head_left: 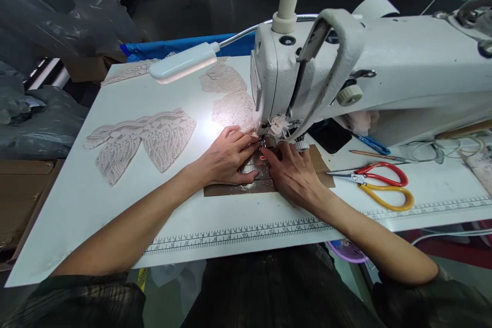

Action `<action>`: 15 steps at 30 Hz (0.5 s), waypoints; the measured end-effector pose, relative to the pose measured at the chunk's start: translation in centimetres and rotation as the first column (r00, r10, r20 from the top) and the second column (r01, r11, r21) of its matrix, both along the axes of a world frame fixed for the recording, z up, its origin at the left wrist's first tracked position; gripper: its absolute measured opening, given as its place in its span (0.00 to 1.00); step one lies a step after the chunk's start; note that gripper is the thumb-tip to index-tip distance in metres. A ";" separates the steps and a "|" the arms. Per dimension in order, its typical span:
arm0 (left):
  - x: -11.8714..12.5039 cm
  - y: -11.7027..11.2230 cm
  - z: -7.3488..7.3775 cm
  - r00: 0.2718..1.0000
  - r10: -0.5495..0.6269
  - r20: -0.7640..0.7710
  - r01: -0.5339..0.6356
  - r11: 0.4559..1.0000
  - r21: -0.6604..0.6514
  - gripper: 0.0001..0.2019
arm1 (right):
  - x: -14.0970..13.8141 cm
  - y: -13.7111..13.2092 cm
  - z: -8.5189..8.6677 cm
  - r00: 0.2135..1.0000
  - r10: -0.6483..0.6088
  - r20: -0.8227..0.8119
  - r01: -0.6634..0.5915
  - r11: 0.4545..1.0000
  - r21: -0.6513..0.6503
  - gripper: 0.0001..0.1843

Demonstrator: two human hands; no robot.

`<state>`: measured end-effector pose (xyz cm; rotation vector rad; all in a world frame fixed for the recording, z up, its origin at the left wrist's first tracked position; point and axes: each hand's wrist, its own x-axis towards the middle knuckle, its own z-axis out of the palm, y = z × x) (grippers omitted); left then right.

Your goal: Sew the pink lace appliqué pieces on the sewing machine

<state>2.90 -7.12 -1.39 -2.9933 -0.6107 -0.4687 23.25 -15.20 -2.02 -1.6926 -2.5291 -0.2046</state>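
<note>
My left hand (pixel 226 156) lies flat on the table with its fingers stretched toward the presser foot (pixel 268 141) of a white sewing machine (pixel 369 72), pressing a piece of pale pink lace (pixel 234 110) that runs under the needle. My right hand (pixel 290 169) rests just right of the foot on a brown taped patch (pixel 321 161), its fingers curled against a small gathered pink fabric piece (pixel 277 124). What the right fingertips pinch is too small to make out.
More lace pieces (pixel 142 138) lie on the white table (pixel 96 189) at left. A gooseneck lamp (pixel 180 61) shines above. Red scissors (pixel 378 174) and yellow scissors (pixel 388 197) lie at right, with blue snips (pixel 371 143) and a pencil (pixel 369 154). A ruler strip (pixel 238 236) edges the front.
</note>
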 end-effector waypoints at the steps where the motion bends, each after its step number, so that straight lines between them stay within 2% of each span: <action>1: 0.0 0.0 0.0 1.000 -0.001 -0.003 0.001 1.000 0.005 0.24 | 0.0 0.0 0.0 1.000 0.002 0.002 -0.002 1.000 0.003 0.25; 10: 0.0 -0.1 -0.2 1.000 -0.001 0.013 0.001 1.000 -0.002 0.24 | 0.0 0.1 -0.3 0.999 0.010 -0.037 -0.010 1.000 -0.002 0.23; 13: 0.0 -0.1 -0.3 1.000 -0.003 0.018 0.002 1.000 0.004 0.24 | 0.6 0.4 -0.4 0.990 0.013 -0.138 -0.019 0.999 -0.044 0.23; 15: 0.0 -0.1 -0.3 1.000 -0.002 0.020 0.002 1.000 0.003 0.25 | 1.3 0.8 -0.6 0.961 -0.005 -0.277 -0.013 0.998 -0.066 0.21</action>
